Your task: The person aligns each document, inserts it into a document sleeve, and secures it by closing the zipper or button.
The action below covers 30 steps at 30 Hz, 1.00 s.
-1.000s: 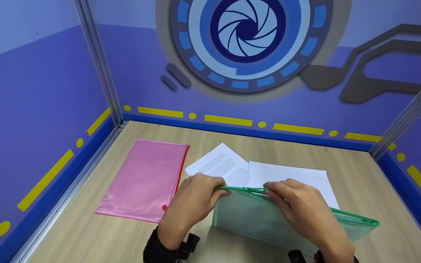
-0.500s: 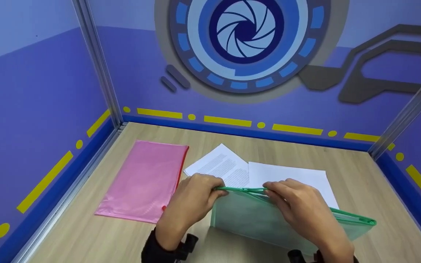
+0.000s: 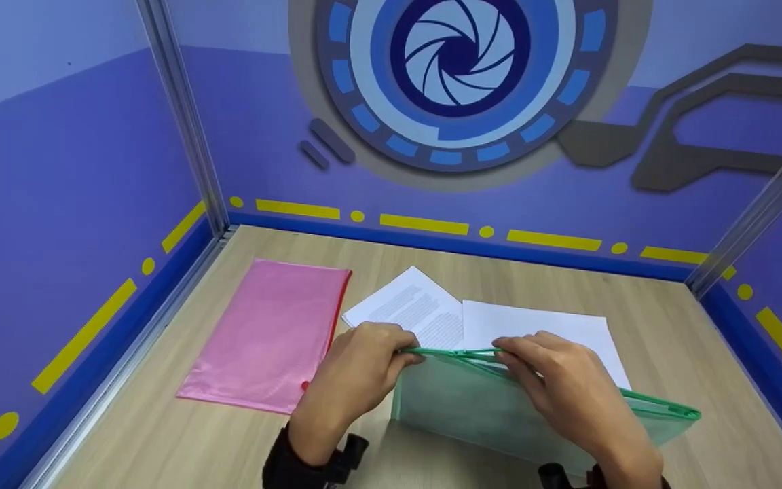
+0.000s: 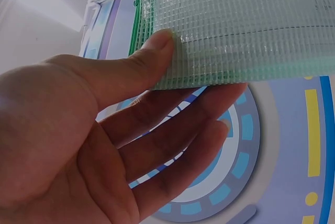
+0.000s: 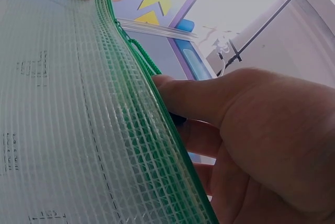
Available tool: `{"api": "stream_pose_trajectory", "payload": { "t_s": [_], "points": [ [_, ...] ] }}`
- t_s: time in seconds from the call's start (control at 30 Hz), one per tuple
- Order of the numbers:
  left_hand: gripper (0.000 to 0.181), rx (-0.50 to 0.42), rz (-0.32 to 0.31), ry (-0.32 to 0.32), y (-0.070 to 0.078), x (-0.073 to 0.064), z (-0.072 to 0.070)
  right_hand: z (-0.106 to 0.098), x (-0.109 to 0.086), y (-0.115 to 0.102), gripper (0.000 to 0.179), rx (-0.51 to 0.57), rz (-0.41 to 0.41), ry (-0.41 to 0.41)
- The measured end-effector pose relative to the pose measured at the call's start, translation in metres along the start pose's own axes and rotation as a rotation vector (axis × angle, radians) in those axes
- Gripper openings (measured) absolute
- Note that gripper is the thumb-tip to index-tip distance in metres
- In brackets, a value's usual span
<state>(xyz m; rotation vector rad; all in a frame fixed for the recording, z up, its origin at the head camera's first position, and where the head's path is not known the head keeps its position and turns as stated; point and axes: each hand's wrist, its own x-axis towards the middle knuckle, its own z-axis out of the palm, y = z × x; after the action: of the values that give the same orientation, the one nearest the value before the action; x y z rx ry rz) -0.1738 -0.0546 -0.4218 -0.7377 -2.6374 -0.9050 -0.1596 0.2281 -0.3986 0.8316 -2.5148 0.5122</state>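
At the near side of the table (image 3: 669, 329), a green zip pouch (image 3: 459, 401) was held tilted, zip edge uppermost; left of it lay a pink pouch (image 3: 269, 333), beyond it a printed sheet (image 3: 404, 312) and a white sheet (image 3: 533, 326). The left hand (image 3: 357, 380) pinched the green zip pouch's end, the right hand (image 3: 567, 380) its zip edge.

I see the left hand (image 3: 357, 377) wearing a black cuff (image 3: 285, 456) with a stubby black cylinder (image 3: 356, 449) beside it; the right hand (image 3: 567, 387) has a matching cylinder (image 3: 553, 475) and dark wristband (image 3: 595, 479).
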Motion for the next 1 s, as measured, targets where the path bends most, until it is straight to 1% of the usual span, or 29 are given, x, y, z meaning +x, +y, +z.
{"api": "stream_pose_trajectory", "payload": {
  "t_s": [0.2, 0.53, 0.67, 0.83, 1.0],
  "points": [
    [0.003, -0.015, -0.011, -0.015, -0.0001, -0.0002, 0.0004, -0.0004, -0.0011, 0.0006, 0.021, 0.002, 0.015, -0.018],
    [0.005, -0.021, -0.015, -0.015, -0.0006, 0.0013, -0.0006, -0.0008, -0.0010, 0.0030, 0.019, 0.016, -0.007, 0.004],
    [0.006, -0.035, -0.018, -0.014, -0.0018, 0.0018, -0.0012, -0.0010, -0.0013, 0.0040, 0.020, 0.019, -0.010, 0.010],
    [0.012, -0.014, -0.005, -0.011, -0.0029, 0.0020, -0.0002, -0.0006, -0.0013, 0.0062, 0.022, 0.010, -0.020, 0.011],
    [0.017, -0.006, 0.015, -0.031, -0.0025, 0.0018, 0.0004, -0.0005, -0.0013, 0.0071, 0.022, 0.010, -0.010, 0.002]
  ]
}}
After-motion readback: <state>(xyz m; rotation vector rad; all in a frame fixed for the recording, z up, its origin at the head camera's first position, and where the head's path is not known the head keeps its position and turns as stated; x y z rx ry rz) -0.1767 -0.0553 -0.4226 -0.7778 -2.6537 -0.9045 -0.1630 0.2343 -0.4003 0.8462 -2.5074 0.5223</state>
